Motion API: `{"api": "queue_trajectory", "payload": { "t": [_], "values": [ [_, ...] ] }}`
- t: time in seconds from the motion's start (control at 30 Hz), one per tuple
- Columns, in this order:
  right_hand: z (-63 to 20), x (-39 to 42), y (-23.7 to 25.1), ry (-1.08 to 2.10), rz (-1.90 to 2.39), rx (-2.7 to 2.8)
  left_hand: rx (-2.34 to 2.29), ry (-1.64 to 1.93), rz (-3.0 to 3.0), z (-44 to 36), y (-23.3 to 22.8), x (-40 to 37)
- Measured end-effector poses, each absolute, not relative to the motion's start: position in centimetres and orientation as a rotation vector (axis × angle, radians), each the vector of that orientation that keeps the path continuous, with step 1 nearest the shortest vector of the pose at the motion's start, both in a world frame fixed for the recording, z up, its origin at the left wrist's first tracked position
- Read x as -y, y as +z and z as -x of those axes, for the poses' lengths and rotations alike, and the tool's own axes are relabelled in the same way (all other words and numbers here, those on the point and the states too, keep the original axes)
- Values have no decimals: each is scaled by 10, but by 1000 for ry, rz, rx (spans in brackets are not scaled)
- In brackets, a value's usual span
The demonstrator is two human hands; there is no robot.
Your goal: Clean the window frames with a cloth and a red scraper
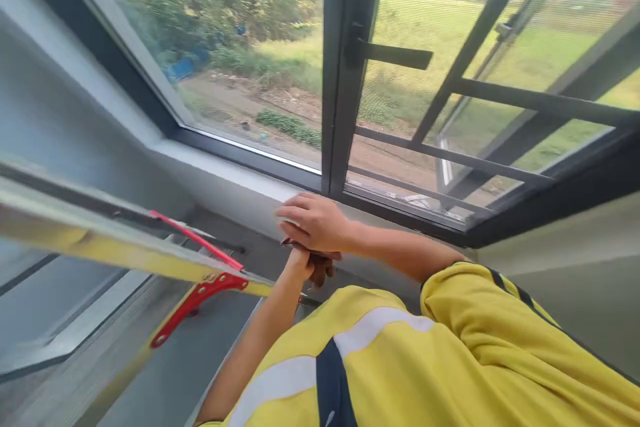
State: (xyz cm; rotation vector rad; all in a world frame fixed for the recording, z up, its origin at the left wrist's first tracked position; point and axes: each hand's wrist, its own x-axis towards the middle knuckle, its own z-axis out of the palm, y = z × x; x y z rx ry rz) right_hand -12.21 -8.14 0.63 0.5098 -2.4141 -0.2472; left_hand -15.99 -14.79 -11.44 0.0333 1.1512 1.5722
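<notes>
My left hand (303, 264) reaches up from the lower left, with its wrist bent in front of my chest. Dark brown material that looks like a glove (323, 269) is at this hand, its finger-like ends hanging to the right. Across the top lies my right hand (317, 223), its fingers pointing left and curled over the brown glove and left hand. The two hands touch, and the right one covers most of the left. How the left fingers are bent is hidden.
A yellow ladder (100, 245) with a red brace (197, 303) stands at my left. Ahead are a white sill (225, 177) and a dark window frame (336, 113) with a handle (397, 55). Metal bars (500, 93) cross the right-hand opening.
</notes>
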Motion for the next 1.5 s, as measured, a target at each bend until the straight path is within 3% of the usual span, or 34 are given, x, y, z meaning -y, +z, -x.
{"api": "queue_trajectory", "payload": {
  "t": [0.1, 0.27, 0.37, 0.5, 0.57, 0.67, 0.9, 1.07, 1.2, 1.33, 1.5],
  "values": [
    [73, 13, -58, 355, -21, 2710, -1227, 1400, -168, 153, -120, 110],
    [-2, -36, -100, 967, 417, 2557, -1328, 1179, -481, 123, -118, 54],
    [-54, -59, -120, 1299, 671, 2001, -1319, 1126, -666, 112, -112, 30],
    [-115, -94, -152, 1548, 1084, 841, -1155, 992, -558, 92, -109, 2],
    [-135, -111, -165, 1502, 1250, 481, -1115, 962, -512, 74, -113, -10],
    [-153, -130, -179, 1207, 1424, 441, -1098, 926, -506, 43, -122, -23],
    [-166, -162, -209, 830, 1440, 864, -1001, 811, -409, 12, -140, -42],
    [-153, -174, -233, 348, 1614, 1572, -1093, 761, -359, 13, -150, -57],
    [-149, -171, -240, 100, 1833, 1763, -1109, 723, -339, 12, -153, -61],
    [-142, -165, -236, 92, 1980, 1777, -1099, 719, -342, 13, -153, -60],
    [-125, -170, -221, 364, 1995, 1577, -1114, 756, -315, 18, -152, -59]
  ]
}}
